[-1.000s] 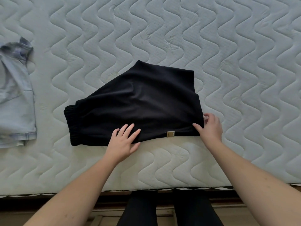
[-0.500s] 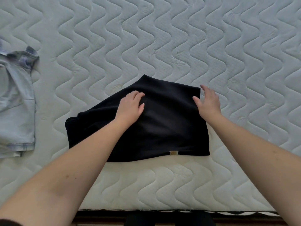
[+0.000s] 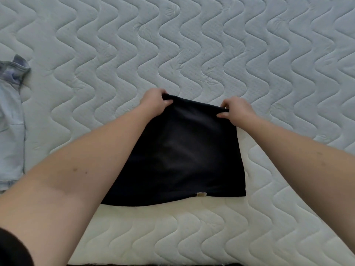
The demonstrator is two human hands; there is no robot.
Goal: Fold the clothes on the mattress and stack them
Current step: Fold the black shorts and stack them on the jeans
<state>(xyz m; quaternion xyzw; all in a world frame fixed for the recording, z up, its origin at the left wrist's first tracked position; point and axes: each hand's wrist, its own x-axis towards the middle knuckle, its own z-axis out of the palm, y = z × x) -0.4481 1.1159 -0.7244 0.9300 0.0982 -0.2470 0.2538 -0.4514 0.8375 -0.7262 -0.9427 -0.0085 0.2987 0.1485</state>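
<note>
A black garment (image 3: 184, 156) lies folded on the white quilted mattress (image 3: 192, 54), with a small tan label at its near hem. My left hand (image 3: 154, 103) pinches the far left corner of the garment. At the far right corner, my right hand (image 3: 237, 110) grips the edge with its thumb on top. My left forearm covers the garment's left part.
A light blue denim garment (image 3: 10, 129) lies at the left edge of the mattress, partly out of view. The mattress's near edge runs along the bottom of the frame.
Both hands moved from the near hem across the black garment to its far edge and took hold of the two far corners. The camera tilted forward.
</note>
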